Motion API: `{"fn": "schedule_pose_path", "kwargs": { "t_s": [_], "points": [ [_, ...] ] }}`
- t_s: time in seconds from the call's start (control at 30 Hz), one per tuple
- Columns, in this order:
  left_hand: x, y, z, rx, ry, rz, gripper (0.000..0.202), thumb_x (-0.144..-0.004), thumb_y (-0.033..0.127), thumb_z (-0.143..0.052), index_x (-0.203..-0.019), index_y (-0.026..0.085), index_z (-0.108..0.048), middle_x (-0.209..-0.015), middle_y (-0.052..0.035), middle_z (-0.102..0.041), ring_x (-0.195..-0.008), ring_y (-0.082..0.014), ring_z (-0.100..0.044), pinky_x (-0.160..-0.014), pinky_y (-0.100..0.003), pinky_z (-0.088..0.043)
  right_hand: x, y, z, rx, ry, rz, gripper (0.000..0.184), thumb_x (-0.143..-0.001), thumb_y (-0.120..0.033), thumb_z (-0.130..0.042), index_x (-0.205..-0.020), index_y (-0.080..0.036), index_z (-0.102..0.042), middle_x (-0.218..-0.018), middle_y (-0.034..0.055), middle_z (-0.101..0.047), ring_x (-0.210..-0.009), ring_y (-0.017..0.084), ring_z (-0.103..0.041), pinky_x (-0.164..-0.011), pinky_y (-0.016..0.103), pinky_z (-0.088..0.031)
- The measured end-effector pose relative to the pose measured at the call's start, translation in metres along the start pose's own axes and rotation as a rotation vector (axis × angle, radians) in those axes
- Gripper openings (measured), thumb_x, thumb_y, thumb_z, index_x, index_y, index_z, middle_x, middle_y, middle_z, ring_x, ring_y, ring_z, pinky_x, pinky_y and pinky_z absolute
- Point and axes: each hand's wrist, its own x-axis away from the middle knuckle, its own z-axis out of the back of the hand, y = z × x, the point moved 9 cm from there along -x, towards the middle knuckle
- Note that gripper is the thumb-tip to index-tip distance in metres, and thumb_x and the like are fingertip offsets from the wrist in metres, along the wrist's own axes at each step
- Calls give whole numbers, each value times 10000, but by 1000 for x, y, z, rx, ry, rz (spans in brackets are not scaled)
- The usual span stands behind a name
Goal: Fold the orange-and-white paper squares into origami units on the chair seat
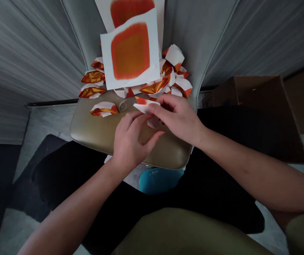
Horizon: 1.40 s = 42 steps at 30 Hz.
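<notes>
Over the padded chair seat (93,129), my right hand (177,115) pinches a small folded paper piece (143,105), white with an orange-red edge. My left hand (133,136) is just left of it, fingers apart and thumb stretched out, fingertips close to the paper's lower edge; whether they touch it I cannot tell. Beneath the hands, partly hidden, another white and red folded paper (153,123) lies on the seat. To the left rests a folded paper boat shape (104,109) in white, orange and gold, with a thin pale ring (123,105) beside it.
Flat white sheets with an orange square print (130,51) lean on the chair back. Folded gold and orange papers are heaped left (93,77) and right (171,74) of them. A cardboard box (258,88) stands at right; something blue (161,180) sits below the seat.
</notes>
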Motion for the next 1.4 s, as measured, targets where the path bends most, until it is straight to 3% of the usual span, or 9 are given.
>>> {"fn": "schedule_pose_path", "kwargs": {
  "t_s": [0.17,0.37,0.53,0.77,0.93,1.13,1.27,1.4],
  "points": [
    [0,-19,-2,114,77,168,469,-831,328,-819,-1216,217,-574,-1136,-52,-657,-1008,-203,-665,-850,-374,-587,2,-4,-11,-127,-88,36,242,-922,-445,-697,-839,-228,-629,-819,-11,-663,-778,151,-617,-700,301,-492],
    [-4,-24,10,116,146,149,309,-885,266,-756,-1173,251,-646,-1202,-63,-662,-1157,-231,-647,-955,-407,-586,4,-11,-17,-159,-146,100,316,-874,-523,-754,-869,-231,-631,-858,-18,-668,-812,160,-617,-717,302,-507],
    [-9,-26,13,302,78,122,266,-953,369,-705,-1200,276,-672,-1192,-38,-697,-1133,-214,-661,-1004,-423,-564,4,-17,-21,-164,-153,145,410,-820,-610,-778,-922,-251,-608,-943,-8,-680,-821,169,-637,-720,322,-536],
    [-12,-29,15,447,-1,128,249,-1007,419,-616,-1199,304,-724,-1153,-47,-731,-1086,-211,-691,-944,-389,-589,2,-19,-17,-102,-121,138,464,-821,-696,-723,-870,-258,-576,-896,-9,-677,-836,176,-645,-746,333,-555],
    [-11,-35,15,380,-18,192,308,-1034,475,-530,-1166,301,-747,-1139,-43,-750,-1072,-213,-704,-944,-403,-597,4,-21,-15,-66,-117,98,402,-862,-654,-705,-875,-266,-601,-941,3,-690,-871,188,-664,-772,338,-552],
    [-13,-36,13,345,-43,224,261,-1029,389,-537,-1113,303,-768,-1082,-33,-777,-1033,-197,-725,-915,-375,-614,5,-22,-18,-52,-148,122,290,-905,-530,-708,-899,-264,-592,-940,-3,-690,-838,176,-651,-724,320,-534],
    [-12,-27,15,144,-27,101,246,-1007,288,-551,-1148,253,-749,-1110,-35,-788,-1007,-180,-741,-906,-335,-613,3,-18,-21,21,-140,129,142,-916,-321,-670,-868,-257,-553,-899,-16,-675,-800,164,-626,-726,321,-512],
    [-5,-20,15,-99,39,-40,307,-967,208,-568,-1241,217,-706,-1136,-66,-784,-999,-205,-759,-895,-337,-610,1,-16,-24,150,-106,166,148,-874,-203,-602,-801,-255,-485,-785,-24,-613,-754,168,-589,-703,328,-463]
  ]
}}
